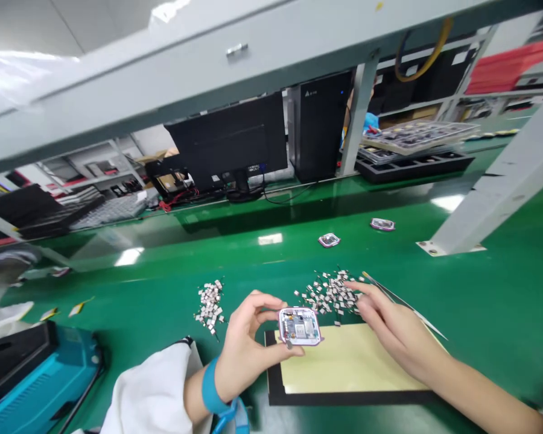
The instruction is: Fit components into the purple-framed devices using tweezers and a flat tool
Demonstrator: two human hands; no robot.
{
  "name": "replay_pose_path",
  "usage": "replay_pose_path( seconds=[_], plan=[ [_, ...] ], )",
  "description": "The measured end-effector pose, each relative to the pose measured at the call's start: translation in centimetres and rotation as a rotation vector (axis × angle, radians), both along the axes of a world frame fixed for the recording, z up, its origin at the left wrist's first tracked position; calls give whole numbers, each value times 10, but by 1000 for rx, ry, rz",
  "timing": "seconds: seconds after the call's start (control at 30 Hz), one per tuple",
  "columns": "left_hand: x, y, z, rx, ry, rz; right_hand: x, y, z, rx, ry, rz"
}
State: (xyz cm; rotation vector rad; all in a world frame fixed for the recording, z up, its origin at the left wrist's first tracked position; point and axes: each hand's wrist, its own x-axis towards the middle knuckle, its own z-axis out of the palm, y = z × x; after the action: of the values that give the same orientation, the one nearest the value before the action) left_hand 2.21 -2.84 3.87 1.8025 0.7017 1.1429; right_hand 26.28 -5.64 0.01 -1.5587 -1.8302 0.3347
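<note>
The worktop (163, 265) has a smooth, glossy green surface, with lights reflecting in it. The yellow sheet (339, 361) looks like matt paper. The white sleeve (151, 392) is of soft cloth, and the upright post (507, 175) looks like painted metal.

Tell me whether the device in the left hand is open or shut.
Open: the device in the left hand shows its inner parts uncovered.

– head view: sited where?
– worn on the head, above the person's side of the green bench (158, 319). faces forward and down, over the bench to its far edge; scene slopes up rightward.
– range?
– close on left hand (253, 337) and right hand (393, 319); monitor (235, 147) farther off, beam (190, 72) across the upper view.
</note>
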Motion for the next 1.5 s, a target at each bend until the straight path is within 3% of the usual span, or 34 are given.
replay_pose_path(
  seconds=[0.1, 0.17, 0.27, 0.33, 0.5, 0.63, 0.73, 0.87, 0.97, 1.03, 1.13, 1.2, 1.3, 1.4, 1.5],
  plan=[
    [-19, 6, 34, 214, 276, -33, 1, 2, -3, 57, -49, 17],
    [-34, 17, 55, 347, 425, 11, 1, 2, -2, 84, -102, 30],
    [-54, 54, 65, 406, 576, 152, 4, 3, 2, 110, -183, 11],
    [-65, 90, 55, 333, 667, 243, 9, 6, 5, 80, -228, -32],
    [-88, 170, 5, 25, 740, 285, 29, 16, 18, -168, -323, -219],
    [-100, 201, -19, -60, 782, 295, 44, 20, 26, -263, -328, -340],
    [-99, 206, -15, -88, 833, 312, 50, 20, 25, -305, -323, -355],
    [-74, 173, 19, -36, 934, 338, 51, 19, 19, -379, -326, -313],
    [-29, 128, 44, 141, 1041, 112, 52, 19, 16, -438, -318, -287],
    [7, 105, 47, 246, 1075, -68, 53, 20, 16, -459, -315, -282],
    [53, 99, 27, 408, 1070, -176, 51, 20, 18, -460, -329, -289],
    [79, 114, 6, 468, 1090, -90, 50, 21, 18, -443, -350, -304],
    [111, 149, -20, 430, 1097, 46, 56, 29, 12, -422, -398, -329],
    [127, 174, -32, 389, 1091, 94, 66, 38, 3, -390, -415, -342],
    [126, 181, -33, 309, 1108, 116, 69, 42, -2, -336, -388, -294]
  ],
)
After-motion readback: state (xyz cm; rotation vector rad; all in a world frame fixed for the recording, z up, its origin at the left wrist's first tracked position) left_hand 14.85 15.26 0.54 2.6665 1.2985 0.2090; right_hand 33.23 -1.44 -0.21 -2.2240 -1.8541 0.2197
